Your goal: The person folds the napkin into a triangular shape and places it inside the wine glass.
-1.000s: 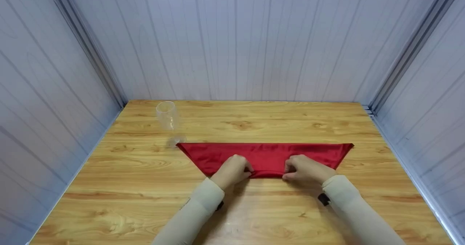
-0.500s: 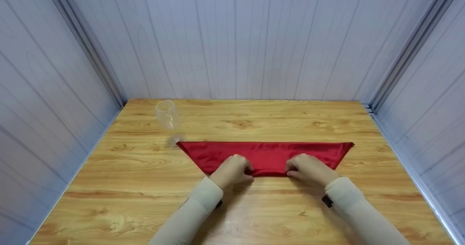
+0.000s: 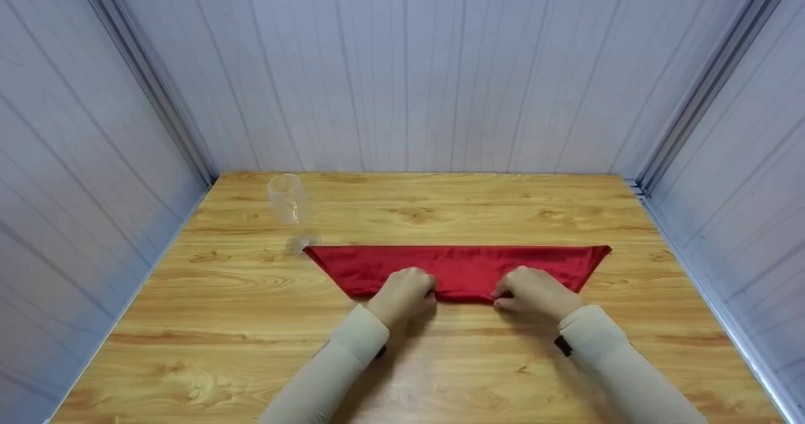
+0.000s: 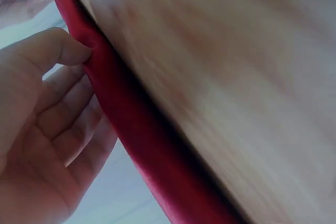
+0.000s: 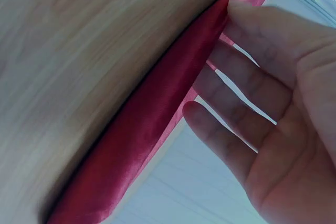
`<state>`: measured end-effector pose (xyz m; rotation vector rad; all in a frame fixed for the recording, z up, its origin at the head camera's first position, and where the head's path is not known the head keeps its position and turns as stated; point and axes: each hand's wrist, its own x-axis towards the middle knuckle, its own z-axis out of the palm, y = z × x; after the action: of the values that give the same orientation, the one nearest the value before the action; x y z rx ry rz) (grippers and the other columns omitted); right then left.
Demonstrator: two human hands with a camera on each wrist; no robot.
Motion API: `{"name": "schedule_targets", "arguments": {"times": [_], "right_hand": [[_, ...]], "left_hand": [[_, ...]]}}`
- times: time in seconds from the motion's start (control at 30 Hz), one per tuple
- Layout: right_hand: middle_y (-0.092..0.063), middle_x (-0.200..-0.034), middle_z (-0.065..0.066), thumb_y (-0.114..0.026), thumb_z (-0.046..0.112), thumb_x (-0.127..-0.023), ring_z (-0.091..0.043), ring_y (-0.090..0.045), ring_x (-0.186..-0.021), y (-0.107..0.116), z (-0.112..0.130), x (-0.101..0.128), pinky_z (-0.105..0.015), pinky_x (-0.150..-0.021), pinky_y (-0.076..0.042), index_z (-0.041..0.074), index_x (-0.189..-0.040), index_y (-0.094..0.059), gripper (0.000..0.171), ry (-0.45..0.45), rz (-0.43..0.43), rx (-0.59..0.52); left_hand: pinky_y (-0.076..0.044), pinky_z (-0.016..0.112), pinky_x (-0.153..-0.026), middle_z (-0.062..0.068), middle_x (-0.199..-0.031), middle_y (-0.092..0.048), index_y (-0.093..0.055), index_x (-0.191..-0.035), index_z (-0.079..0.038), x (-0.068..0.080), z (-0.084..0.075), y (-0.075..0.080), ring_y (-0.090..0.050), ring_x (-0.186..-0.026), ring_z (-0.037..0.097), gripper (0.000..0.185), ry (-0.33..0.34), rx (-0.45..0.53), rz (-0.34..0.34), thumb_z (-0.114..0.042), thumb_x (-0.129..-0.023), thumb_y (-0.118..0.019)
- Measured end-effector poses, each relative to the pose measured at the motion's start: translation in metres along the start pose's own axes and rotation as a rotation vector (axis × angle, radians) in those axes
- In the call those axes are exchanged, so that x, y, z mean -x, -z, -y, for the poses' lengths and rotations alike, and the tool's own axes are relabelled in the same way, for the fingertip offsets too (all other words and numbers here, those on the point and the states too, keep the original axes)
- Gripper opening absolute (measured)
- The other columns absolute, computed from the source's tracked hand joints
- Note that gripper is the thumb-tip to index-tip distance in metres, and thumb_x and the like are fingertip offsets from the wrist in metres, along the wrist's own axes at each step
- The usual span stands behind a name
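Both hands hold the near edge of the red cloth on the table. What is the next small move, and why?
Probably roll the near edge one more turn toward the far straight edge. The left hand and right hand pinch the rolled near edge of the red satin cloth, and a flat band lies beyond it on the wooden table.

I can read no text, label, brand, number or sign anywhere in these views. The red satin cloth (image 3: pixel 459 270) under my hands is plain, the clear stemmed glass (image 3: pixel 286 200) bears no print, the light wooden table (image 3: pixel 207 323) shows only its grain, and the pale panelled walls (image 3: pixel 402 65) carry no writing. My cream sleeves (image 3: pixel 352 348) have no logo that I can make out.
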<state>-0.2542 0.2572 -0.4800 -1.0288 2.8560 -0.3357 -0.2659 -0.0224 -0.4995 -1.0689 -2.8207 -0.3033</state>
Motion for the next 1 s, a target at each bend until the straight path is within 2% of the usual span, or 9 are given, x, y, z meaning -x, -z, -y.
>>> {"name": "schedule_targets", "arguments": {"times": [0.13,0.27,0.43,0.67,0.87,1.0], "right_hand": [[-0.072,-0.086,0.01,-0.078,0.021,-0.089,-0.011,-0.066,-0.082,0.001,0.002,0.0,-0.033,-0.071,-0.054,0.019,-0.091,-0.081,0.005,-0.03,0.012,0.005],[-0.071,-0.087,0.01,-0.079,0.02,-0.088,-0.012,-0.066,-0.084,-0.001,0.002,0.0,-0.035,-0.072,-0.055,0.018,-0.092,-0.08,0.005,-0.026,-0.001,0.016],[-0.072,-0.088,0.009,-0.077,0.018,-0.089,-0.014,-0.067,-0.086,-0.003,0.001,-0.001,-0.037,-0.075,-0.055,0.017,-0.093,-0.08,0.005,-0.028,-0.023,0.014],[-0.068,-0.086,0.004,-0.071,0.014,-0.093,-0.018,-0.066,-0.083,-0.006,0.0,-0.003,-0.038,-0.074,-0.055,0.013,-0.091,-0.076,0.005,-0.005,-0.065,0.031],[-0.063,-0.088,-0.002,-0.063,0.01,-0.097,-0.023,-0.062,-0.085,-0.005,-0.004,-0.011,-0.04,-0.076,-0.053,0.008,-0.093,-0.071,0.009,0.018,-0.006,0.047],[-0.064,-0.092,-0.004,-0.059,0.009,-0.1,-0.027,-0.062,-0.091,-0.003,-0.006,-0.016,-0.044,-0.082,-0.051,0.006,-0.096,-0.069,0.011,0.017,0.043,0.017]], "left_hand": [[-0.054,0.03,-0.077,0.0,-0.089,-0.072,-0.079,-0.093,-0.011,-0.007,0.01,0.004,-0.067,-0.088,0.016,0.014,0.064,0.142,0.132,-0.011,-0.094,-0.065],[-0.052,0.028,-0.075,-0.002,-0.087,-0.071,-0.076,-0.099,-0.011,-0.012,0.016,0.007,-0.064,-0.083,0.012,0.012,0.137,0.266,0.204,-0.015,-0.098,-0.064],[-0.048,0.027,-0.07,-0.005,-0.079,-0.065,-0.072,-0.095,-0.012,-0.018,0.014,0.009,-0.055,-0.074,0.008,0.007,0.209,0.293,0.218,-0.015,-0.097,-0.066],[-0.051,0.029,-0.076,0.0,-0.087,-0.071,-0.076,-0.093,-0.009,-0.021,0.013,0.007,-0.063,-0.083,0.013,0.012,0.206,0.231,0.216,-0.013,-0.095,-0.065],[-0.048,0.028,-0.073,-0.004,-0.078,-0.067,-0.075,-0.086,-0.009,-0.019,0.013,0.007,-0.056,-0.076,0.01,0.013,0.232,0.272,0.214,-0.012,-0.094,-0.065],[-0.048,0.028,-0.071,-0.005,-0.075,-0.065,-0.074,-0.085,-0.01,-0.019,0.014,0.006,-0.054,-0.073,0.009,0.013,0.25,0.284,0.21,-0.013,-0.093,-0.065]]}}
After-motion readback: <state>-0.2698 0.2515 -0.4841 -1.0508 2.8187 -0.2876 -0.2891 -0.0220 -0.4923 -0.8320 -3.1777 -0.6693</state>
